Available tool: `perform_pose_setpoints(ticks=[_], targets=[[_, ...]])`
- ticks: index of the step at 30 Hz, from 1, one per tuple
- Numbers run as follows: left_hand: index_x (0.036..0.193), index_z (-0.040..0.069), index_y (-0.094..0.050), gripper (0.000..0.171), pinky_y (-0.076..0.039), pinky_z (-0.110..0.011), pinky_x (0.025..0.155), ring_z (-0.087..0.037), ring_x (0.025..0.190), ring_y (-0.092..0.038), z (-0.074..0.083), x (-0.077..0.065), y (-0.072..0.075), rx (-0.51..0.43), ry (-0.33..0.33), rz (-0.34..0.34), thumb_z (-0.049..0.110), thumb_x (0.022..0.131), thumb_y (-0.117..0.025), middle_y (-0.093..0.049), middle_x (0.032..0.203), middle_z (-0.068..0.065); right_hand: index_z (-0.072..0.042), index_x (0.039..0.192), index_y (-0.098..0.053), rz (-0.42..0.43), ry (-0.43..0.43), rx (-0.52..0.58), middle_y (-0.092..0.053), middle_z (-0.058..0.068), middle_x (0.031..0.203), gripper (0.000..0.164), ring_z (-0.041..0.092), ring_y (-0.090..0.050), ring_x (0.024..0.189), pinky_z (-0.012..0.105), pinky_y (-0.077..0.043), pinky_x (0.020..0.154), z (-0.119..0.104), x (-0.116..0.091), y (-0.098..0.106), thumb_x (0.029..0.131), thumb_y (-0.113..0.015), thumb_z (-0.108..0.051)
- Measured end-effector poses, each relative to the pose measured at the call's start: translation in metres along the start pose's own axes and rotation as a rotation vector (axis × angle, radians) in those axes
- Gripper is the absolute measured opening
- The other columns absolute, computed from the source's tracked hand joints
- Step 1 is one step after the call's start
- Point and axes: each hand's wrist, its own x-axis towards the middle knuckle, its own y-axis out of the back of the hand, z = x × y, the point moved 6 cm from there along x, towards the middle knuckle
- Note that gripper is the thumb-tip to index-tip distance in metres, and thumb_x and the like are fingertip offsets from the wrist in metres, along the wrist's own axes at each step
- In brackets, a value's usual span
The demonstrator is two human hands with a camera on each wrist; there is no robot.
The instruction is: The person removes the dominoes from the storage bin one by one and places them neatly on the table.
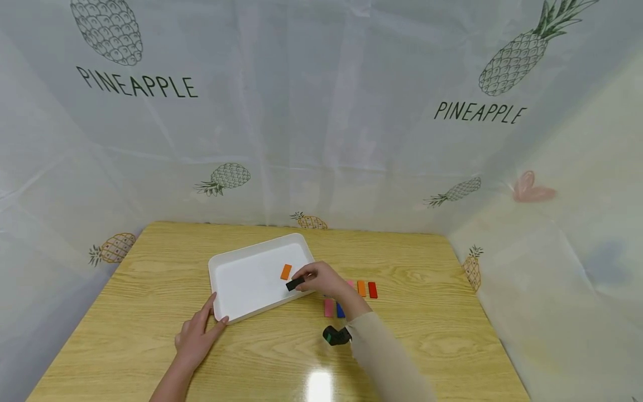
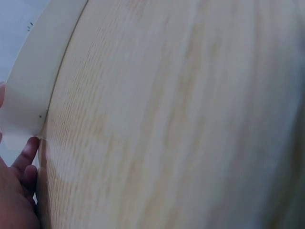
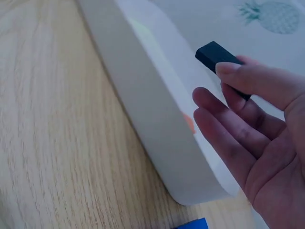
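Note:
In the head view my right hand (image 1: 318, 279) holds a small black rectangular block (image 1: 295, 283) over the right part of the white tray (image 1: 261, 310). The right wrist view shows the black block (image 3: 217, 57) pinched between thumb and forefinger, the other fingers loose. An orange rectangular block (image 1: 286, 272) lies flat inside the tray. My left hand (image 1: 196, 338) rests at the tray's near left corner, thumb on the front wall and fingers along the left side. Close up in the left wrist view, a fingertip touches the base of the tray wall (image 2: 40, 71).
Right of the tray, coloured blocks lie on the wooden table (image 1: 417, 335): a pink block (image 1: 329, 307), a blue block (image 1: 340, 310), an orange block (image 1: 361, 288) and a red block (image 1: 373, 290). My right forearm partly covers this group. Pineapple-printed sheeting (image 1: 321, 111) surrounds the table.

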Motion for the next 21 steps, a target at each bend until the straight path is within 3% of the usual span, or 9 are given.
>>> perform_pose_setpoints(ticks=[8, 13, 17, 21], targets=[[0.156, 0.016, -0.023, 0.075, -0.024, -0.059, 0.083, -0.047, 0.117, -0.039, 0.002, 0.000, 0.001, -0.003, 0.005, -0.010, 0.046, 0.097, -0.056, -0.050, 0.135, -0.016, 0.003, 0.102, -0.071, 0.078, 0.013, 0.186, -0.064, 0.014, 0.112, 0.018, 0.019, -0.067, 0.088, 0.033, -0.053, 0.076, 0.002, -0.021, 0.007, 0.083, -0.071, 0.004], [0.156, 0.016, -0.022, 0.075, -0.024, -0.057, 0.081, -0.046, 0.116, -0.040, 0.002, -0.001, 0.001, 0.006, 0.008, -0.011, 0.046, 0.097, -0.056, -0.050, 0.135, -0.015, 0.008, 0.100, -0.067, 0.097, 0.050, 0.272, -0.064, 0.017, 0.110, 0.017, 0.024, -0.068, 0.086, 0.028, -0.053, 0.074, 0.009, -0.032, 0.008, 0.084, -0.065, 0.010], [0.156, 0.016, -0.022, 0.075, -0.024, -0.056, 0.080, -0.045, 0.115, -0.040, 0.002, -0.001, 0.000, 0.014, 0.012, -0.013, 0.046, 0.097, -0.056, -0.050, 0.135, -0.015, 0.013, 0.101, -0.062, 0.091, 0.105, 0.367, -0.060, 0.027, 0.110, 0.017, 0.036, -0.068, 0.092, 0.037, -0.053, 0.083, 0.015, -0.043, 0.008, 0.085, -0.058, 0.015], [0.156, 0.016, -0.022, 0.075, -0.025, -0.058, 0.081, -0.045, 0.114, -0.041, 0.002, 0.000, 0.000, 0.019, 0.011, -0.016, 0.046, 0.097, -0.056, -0.050, 0.135, -0.014, 0.015, 0.104, -0.061, 0.119, 0.120, 0.406, -0.057, 0.032, 0.112, 0.020, 0.041, -0.067, 0.094, 0.040, -0.053, 0.083, 0.022, -0.055, 0.011, 0.085, -0.054, 0.016]])
